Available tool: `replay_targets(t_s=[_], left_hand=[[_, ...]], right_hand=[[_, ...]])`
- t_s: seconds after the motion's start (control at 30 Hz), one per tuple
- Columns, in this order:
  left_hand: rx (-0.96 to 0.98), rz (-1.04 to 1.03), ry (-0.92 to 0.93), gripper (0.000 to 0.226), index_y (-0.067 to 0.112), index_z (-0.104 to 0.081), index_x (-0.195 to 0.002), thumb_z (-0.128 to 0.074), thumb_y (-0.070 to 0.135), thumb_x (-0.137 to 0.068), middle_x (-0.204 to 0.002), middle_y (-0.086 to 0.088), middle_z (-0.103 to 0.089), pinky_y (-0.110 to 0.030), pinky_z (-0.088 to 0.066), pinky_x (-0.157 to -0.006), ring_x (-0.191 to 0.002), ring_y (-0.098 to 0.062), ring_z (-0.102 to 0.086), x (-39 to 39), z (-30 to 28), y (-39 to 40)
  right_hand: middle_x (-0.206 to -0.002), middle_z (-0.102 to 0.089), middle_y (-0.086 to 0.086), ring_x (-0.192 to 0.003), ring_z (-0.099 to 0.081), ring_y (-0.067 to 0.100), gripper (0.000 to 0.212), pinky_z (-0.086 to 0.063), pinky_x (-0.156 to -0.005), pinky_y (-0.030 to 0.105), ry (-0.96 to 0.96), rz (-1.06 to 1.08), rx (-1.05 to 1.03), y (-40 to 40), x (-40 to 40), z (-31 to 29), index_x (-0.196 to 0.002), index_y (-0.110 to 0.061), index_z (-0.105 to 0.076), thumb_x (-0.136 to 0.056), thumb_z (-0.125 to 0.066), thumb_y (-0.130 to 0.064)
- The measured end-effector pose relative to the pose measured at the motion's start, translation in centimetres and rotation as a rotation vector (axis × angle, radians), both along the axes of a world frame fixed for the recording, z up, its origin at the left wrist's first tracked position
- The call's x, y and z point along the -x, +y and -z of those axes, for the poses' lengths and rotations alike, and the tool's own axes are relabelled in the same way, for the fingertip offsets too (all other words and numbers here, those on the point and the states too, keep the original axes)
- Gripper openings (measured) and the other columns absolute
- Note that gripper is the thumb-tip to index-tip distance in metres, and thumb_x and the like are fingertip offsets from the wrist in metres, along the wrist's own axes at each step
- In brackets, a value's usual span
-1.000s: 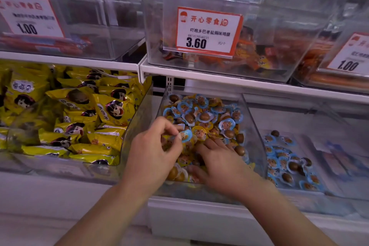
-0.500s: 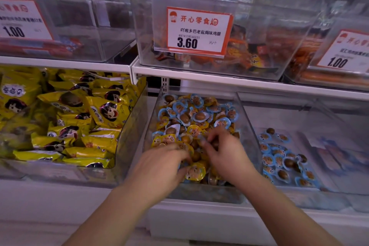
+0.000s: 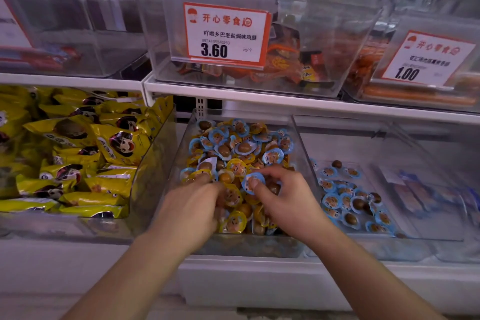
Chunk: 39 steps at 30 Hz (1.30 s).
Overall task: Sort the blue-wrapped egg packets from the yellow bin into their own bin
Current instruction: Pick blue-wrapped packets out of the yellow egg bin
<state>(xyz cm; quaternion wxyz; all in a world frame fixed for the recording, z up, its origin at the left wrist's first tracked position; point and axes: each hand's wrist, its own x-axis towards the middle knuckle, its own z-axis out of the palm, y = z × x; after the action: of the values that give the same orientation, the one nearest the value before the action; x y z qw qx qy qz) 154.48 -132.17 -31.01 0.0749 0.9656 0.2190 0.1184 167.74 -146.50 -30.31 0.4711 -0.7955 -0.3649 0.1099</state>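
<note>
Blue-wrapped egg packet (image 3: 252, 182) between right hand (image 3: 287, 200) fingers, over mixed bin (image 3: 302, 143).

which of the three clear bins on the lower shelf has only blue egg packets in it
The right-hand bin, beside the right hand. Its packets are all blue-rimmed; the middle bin mixes blue and yellow, and the left bin holds large yellow bags.
</note>
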Motion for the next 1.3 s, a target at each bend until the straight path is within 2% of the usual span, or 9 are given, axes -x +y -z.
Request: replay_targets(t_s=[0.13, 0.3, 0.43, 0.53, 0.73, 0.87, 0.97, 1.13, 1.3], left_hand=[[0.253, -0.093, -0.294, 0.016, 0.032, -0.054, -0.082, -0.067, 0.04, -0.088, -0.091, 0.019, -0.052, -0.032, -0.046, -0.067, -0.084, -0.004, -0.057, -0.5, -0.4, -0.1], [0.864, -0.187, -0.694, 0.012, 0.03, -0.058, -0.084, -0.059, 0.036, -0.095, -0.072, 0.013, -0.063, -0.03, -0.046, -0.064, -0.066, -0.004, -0.057, -1.1, -1.7, -0.9], [0.806, -0.009, -0.651, 0.01, 0.035, -0.054, -0.089, -0.06, 0.031, -0.095, -0.088, 0.009, -0.065, -0.022, -0.049, -0.074, -0.083, -0.007, -0.063, -1.8, -1.4, -3.8], [0.616, 0.134, -0.591, 0.025, 0.037, -0.052, -0.099, -0.063, 0.016, -0.093, -0.104, 0.01, -0.058, -0.012, -0.042, -0.08, -0.1, -0.002, -0.058, -2.6, -1.1, -4.9], [1.041, 0.022, -0.663, 0.066, 0.045, -0.058, -0.124, -0.053, -0.012, -0.09, -0.12, 0.02, -0.065, -0.04, -0.052, -0.098, -0.101, -0.003, -0.067, -3.4, -1.0, -4.5], [0.563, 0.027, -0.737, 0.06, 0.042, -0.043, -0.142, -0.066, 0.019, -0.092, -0.136, 0.03, -0.051, -0.018, -0.039, -0.106, -0.126, 0.008, -0.049, -3.5, -0.2, -4.1], [0.609, 0.157, -0.641, 0.07, 0.046, -0.033, -0.148, -0.069, 0.036, -0.089, -0.143, 0.029, -0.047, -0.006, -0.031, -0.105, -0.134, 0.008, -0.04, -4.0, 0.5, -4.1], [0.72, 0.352, -0.556, 0.094, 0.056, -0.006, -0.151, -0.067, 0.063, -0.079, -0.153, 0.034, -0.03, -0.04, -0.036, -0.112, -0.143, 0.004, -0.029, -4.3, 1.0, -4.1], [0.616, 0.292, -0.499, 0.082, 0.058, -0.006, -0.15, -0.047, 0.08, -0.083, -0.156, 0.038, -0.015, -0.027, -0.026, -0.108, -0.143, 0.012, -0.018, -3.5, 0.9, -4.0]], right_hand=[[-0.07, -0.07, -0.009, -0.053, -0.062, 0.004, 0.013, -0.048, -0.052, 0.022, 0.147, 0.058, -0.024, -0.5, -0.4, -0.8, -0.101, -0.029, -0.068, -0.093, -0.066, -0.039], [-0.073, -0.069, 0.017, -0.051, -0.06, 0.027, 0.025, -0.037, -0.042, 0.028, 0.924, 0.055, -0.262, -0.2, 0.4, -2.2, -0.113, -0.001, -0.058, -0.094, -0.058, -0.018], [-0.103, -0.073, 0.012, -0.082, -0.071, 0.027, 0.039, -0.055, -0.068, 0.037, 1.248, -0.247, -0.36, 0.1, 2.0, -2.8, -0.119, -0.009, -0.067, -0.096, -0.052, -0.037], [-0.112, -0.074, 0.014, -0.096, -0.071, 0.026, 0.036, -0.046, -0.088, 0.046, 1.219, -0.165, -0.399, 0.2, 2.2, -2.6, -0.113, -0.013, -0.073, -0.095, -0.06, -0.042], [-0.097, -0.075, 0.019, -0.065, -0.07, 0.025, 0.032, -0.049, -0.044, 0.026, 1.29, 0.017, -0.484, -0.5, 1.3, -2.7, -0.122, -0.003, -0.061, -0.097, -0.057, -0.023], [-0.119, -0.069, 0.025, -0.087, -0.069, 0.031, 0.033, -0.057, -0.065, 0.04, 1.172, -0.051, -0.389, -0.8, 1.2, -2.6, -0.124, -0.005, -0.064, -0.095, -0.06, -0.022], [-0.115, -0.06, 0.023, -0.099, -0.059, 0.031, 0.033, -0.048, -0.083, 0.045, 1.109, -0.141, -0.343, -1.0, 1.9, -2.9, -0.122, -0.02, -0.071, -0.094, -0.063, -0.034], [-0.11, -0.073, 0.019, -0.079, -0.067, 0.029, 0.024, -0.053, -0.063, 0.033, 0.842, -0.104, -0.36, -2.0, 1.8, -3.6, -0.118, -0.014, -0.069, -0.095, -0.066, -0.018], [-0.082, -0.072, 0.017, -0.068, -0.071, 0.025, 0.013, -0.053, -0.05, 0.029, 0.756, 0.054, -0.492, -3.3, -1.4, -4.2, -0.103, -0.008, -0.07, -0.093, -0.063, -0.003]])
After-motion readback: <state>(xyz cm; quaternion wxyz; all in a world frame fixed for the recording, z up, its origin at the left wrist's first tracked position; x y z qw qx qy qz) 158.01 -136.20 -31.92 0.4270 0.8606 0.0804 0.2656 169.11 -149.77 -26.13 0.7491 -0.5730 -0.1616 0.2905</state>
